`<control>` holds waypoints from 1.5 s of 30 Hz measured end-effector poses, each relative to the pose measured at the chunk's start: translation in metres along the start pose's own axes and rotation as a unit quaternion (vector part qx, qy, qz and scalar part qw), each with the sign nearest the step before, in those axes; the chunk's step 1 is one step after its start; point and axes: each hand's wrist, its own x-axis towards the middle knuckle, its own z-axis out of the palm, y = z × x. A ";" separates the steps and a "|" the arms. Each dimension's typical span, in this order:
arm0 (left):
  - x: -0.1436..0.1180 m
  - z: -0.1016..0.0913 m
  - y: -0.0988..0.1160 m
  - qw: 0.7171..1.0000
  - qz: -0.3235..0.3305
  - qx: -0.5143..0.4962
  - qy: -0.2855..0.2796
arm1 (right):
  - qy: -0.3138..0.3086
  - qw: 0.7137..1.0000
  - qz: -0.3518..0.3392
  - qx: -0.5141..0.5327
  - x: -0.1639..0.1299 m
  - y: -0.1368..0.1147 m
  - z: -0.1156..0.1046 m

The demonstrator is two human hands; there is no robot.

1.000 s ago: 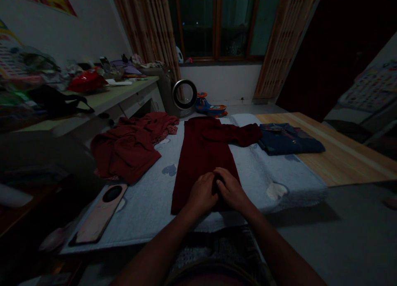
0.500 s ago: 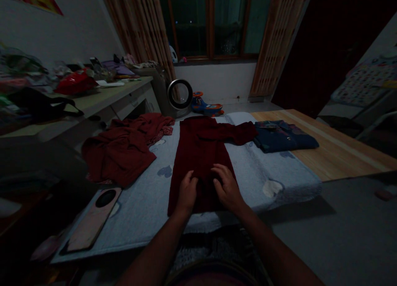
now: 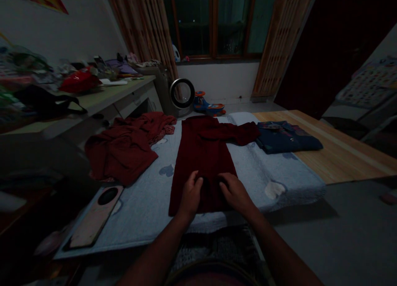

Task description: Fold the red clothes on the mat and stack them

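Note:
A dark red garment lies flat and lengthwise on a light blue blanket, one sleeve folded out to the right. My left hand and my right hand both rest palm-down on its near end, fingers spread, a small gap between them. Neither hand grips the cloth.
A crumpled red garment lies to the left, a folded dark blue garment to the right on a wooden board. A flat pinkish board with an oval hole sits near left. A cluttered desk stands left; a round fan behind.
My hands were close together on the garment's near end, then moved apart and slid slightly toward me. The camera view shifted a little.

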 end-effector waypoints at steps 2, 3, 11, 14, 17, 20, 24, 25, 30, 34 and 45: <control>-0.002 0.001 0.001 0.999 0.017 0.037 -0.013 | -0.048 0.997 -0.017 -0.052 -0.007 -0.004 -0.006; -0.003 0.001 0.001 0.998 0.022 0.052 -0.016 | -0.078 0.994 -0.029 -0.074 -0.010 -0.006 -0.008; -0.001 -0.001 0.008 0.990 0.072 0.114 -0.038 | -0.125 0.981 -0.024 -0.143 -0.018 -0.022 0.000; 0.000 -0.003 0.015 0.987 0.082 0.125 -0.057 | -0.108 0.988 -0.020 -0.109 -0.017 -0.025 0.005; 0.001 -0.005 0.017 0.982 0.077 0.137 -0.102 | -0.157 0.981 -0.042 -0.103 -0.023 -0.029 0.004; 0.000 -0.005 0.010 0.963 0.099 0.169 -0.188 | -0.213 0.971 -0.074 -0.077 -0.032 -0.035 -0.007; -0.004 -0.002 -0.006 0.897 0.154 0.313 -0.272 | -0.211 0.974 -0.085 -0.012 -0.033 -0.043 -0.035; -0.006 -0.001 -0.009 0.881 0.166 0.344 -0.278 | -0.190 0.978 -0.081 -0.004 -0.029 -0.043 -0.041; -0.011 0.003 -0.014 0.847 0.196 0.417 -0.266 | 0.010 0.996 -0.081 -0.047 0.009 -0.019 -0.039; -0.014 0.003 -0.012 0.864 0.185 0.390 -0.260 | -0.020 0.990 -0.057 -0.131 0.030 0.013 -0.005; 0.041 -0.048 -0.014 0.876 0.175 0.422 -0.156 | -0.149 0.965 -0.009 -0.214 0.045 0.011 -0.001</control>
